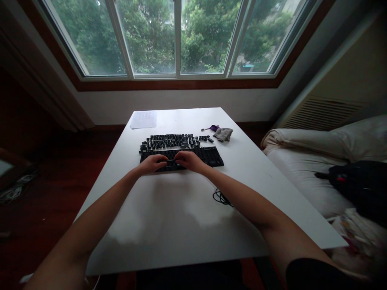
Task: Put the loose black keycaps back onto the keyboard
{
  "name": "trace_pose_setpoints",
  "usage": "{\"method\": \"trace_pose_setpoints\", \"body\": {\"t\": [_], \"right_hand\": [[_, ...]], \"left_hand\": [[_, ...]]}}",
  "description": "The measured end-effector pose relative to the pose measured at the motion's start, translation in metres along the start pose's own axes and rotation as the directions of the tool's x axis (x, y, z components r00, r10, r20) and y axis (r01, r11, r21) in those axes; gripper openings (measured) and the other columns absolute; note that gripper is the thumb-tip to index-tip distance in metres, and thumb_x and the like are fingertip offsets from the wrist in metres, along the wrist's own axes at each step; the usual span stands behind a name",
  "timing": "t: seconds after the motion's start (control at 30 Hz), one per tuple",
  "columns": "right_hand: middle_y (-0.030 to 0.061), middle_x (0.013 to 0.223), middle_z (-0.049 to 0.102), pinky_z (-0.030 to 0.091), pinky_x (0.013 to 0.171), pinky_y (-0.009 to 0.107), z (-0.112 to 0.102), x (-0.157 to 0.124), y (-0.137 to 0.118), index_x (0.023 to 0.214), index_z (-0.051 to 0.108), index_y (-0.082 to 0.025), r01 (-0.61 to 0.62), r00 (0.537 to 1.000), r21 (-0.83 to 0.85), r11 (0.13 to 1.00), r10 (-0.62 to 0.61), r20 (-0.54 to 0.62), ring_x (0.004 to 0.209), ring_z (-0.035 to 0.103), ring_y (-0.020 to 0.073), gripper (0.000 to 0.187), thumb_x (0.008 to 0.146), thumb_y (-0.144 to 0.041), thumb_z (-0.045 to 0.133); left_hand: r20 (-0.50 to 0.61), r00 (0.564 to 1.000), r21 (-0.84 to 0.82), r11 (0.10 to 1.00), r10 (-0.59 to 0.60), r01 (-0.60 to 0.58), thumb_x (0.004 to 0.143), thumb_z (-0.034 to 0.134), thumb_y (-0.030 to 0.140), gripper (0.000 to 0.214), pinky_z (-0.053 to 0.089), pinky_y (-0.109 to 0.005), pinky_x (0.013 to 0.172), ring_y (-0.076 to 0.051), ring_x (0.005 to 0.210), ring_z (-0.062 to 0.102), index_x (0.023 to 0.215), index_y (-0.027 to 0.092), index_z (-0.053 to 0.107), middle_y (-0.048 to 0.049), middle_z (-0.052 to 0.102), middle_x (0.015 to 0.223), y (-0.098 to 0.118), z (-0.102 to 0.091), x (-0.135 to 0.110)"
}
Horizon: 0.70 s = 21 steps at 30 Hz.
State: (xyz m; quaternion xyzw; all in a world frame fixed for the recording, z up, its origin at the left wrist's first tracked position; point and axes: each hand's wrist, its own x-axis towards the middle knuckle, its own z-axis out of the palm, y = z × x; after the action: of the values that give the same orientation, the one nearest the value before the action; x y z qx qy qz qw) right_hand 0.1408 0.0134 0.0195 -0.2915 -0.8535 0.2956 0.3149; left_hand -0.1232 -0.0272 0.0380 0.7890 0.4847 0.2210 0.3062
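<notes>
A black keyboard (213, 155) lies on the white table, its key bed dark and mostly without caps. Over its near middle part, my left hand (153, 163) and my right hand (189, 160) face each other with curled fingers. Between them is a long dark bar, by its shape a space bar (171, 162), pinched at either end. Whether it touches the keyboard is hard to tell. Just behind the keyboard, loose black keycaps (169, 141) stand in rows. My fingertips are partly hidden behind my hands.
A grey cloth (223, 134) and a small brush with a purple part (214, 128) lie at the back right. Paper (144, 120) rests at the back left. A coiled black cable (222, 197) sits by my right forearm. Right of the table is a couch (290, 169) with a black bag (359, 185).
</notes>
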Motion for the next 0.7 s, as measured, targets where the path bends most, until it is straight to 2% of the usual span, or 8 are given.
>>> {"method": "trace_pose_setpoints", "body": {"t": [0.13, 0.27, 0.37, 0.53, 0.7], "right_hand": [[0.0025, 0.084, 0.070, 0.045, 0.068, 0.025, 0.001, 0.001, 0.003, 0.098, 0.072, -0.017, -0.106, 0.994, 0.090, 0.990, 0.103, 0.041, 0.073, 0.060, 0.0134, 0.018, 0.087, -0.031, 0.069], [0.0022, 0.083, 0.070, 0.045, 0.067, 0.025, 0.006, 0.001, 0.001, 0.096, 0.072, -0.018, -0.124, 0.989, 0.094, 0.988, 0.116, 0.094, 0.073, 0.060, 0.0137, 0.017, 0.087, -0.031, 0.068], [0.0025, 0.084, 0.070, 0.044, 0.071, 0.025, 0.012, 0.001, -0.001, 0.094, 0.073, -0.019, -0.081, 0.993, 0.021, 0.996, 0.079, 0.083, 0.076, 0.060, 0.0141, 0.011, 0.087, -0.026, 0.069], [0.0032, 0.087, 0.069, 0.043, 0.077, 0.027, 0.019, -0.001, -0.002, 0.092, 0.072, -0.019, 0.054, 0.998, -0.107, 0.993, -0.050, 0.040, 0.084, 0.058, 0.0156, 0.007, 0.086, -0.016, 0.068], [0.0036, 0.090, 0.069, 0.042, 0.080, 0.028, 0.026, -0.001, 0.002, 0.094, 0.071, -0.020, 0.084, 0.996, -0.166, 0.982, -0.079, 0.039, 0.088, 0.057, 0.0168, 0.009, 0.088, -0.015, 0.067]], "left_hand": [[-0.102, 0.994, 0.069, 0.997, -0.038, 0.046, 0.086, 0.062, 0.047, 0.037, 0.053, -0.031, 0.081, -0.022, 0.094, 0.069, 0.110, 0.021, 0.075, -0.0053, 0.075, 0.107, -0.008, -0.009, -0.011], [-0.099, 0.994, 0.150, 0.987, -0.050, 0.065, 0.086, 0.062, 0.046, 0.034, 0.052, -0.032, 0.083, -0.021, 0.093, 0.070, 0.107, 0.023, 0.077, -0.0040, 0.077, 0.106, -0.014, -0.013, -0.021], [-0.111, 0.993, 0.187, 0.981, -0.026, 0.047, 0.087, 0.062, 0.040, 0.031, 0.052, -0.032, 0.083, -0.021, 0.092, 0.069, 0.108, 0.024, 0.077, -0.0032, 0.077, 0.103, -0.017, -0.011, -0.027], [-0.157, 0.987, 0.238, 0.971, 0.016, 0.022, 0.086, 0.062, 0.035, 0.028, 0.050, -0.032, 0.084, -0.021, 0.093, 0.066, 0.107, 0.025, 0.078, -0.0028, 0.077, 0.102, -0.023, -0.005, -0.035], [-0.179, 0.982, 0.301, 0.954, 0.056, 0.000, 0.089, 0.060, 0.034, 0.025, 0.048, -0.034, 0.084, -0.021, 0.091, 0.063, 0.105, 0.026, 0.078, -0.0033, 0.076, 0.099, -0.029, -0.002, -0.038]]}}
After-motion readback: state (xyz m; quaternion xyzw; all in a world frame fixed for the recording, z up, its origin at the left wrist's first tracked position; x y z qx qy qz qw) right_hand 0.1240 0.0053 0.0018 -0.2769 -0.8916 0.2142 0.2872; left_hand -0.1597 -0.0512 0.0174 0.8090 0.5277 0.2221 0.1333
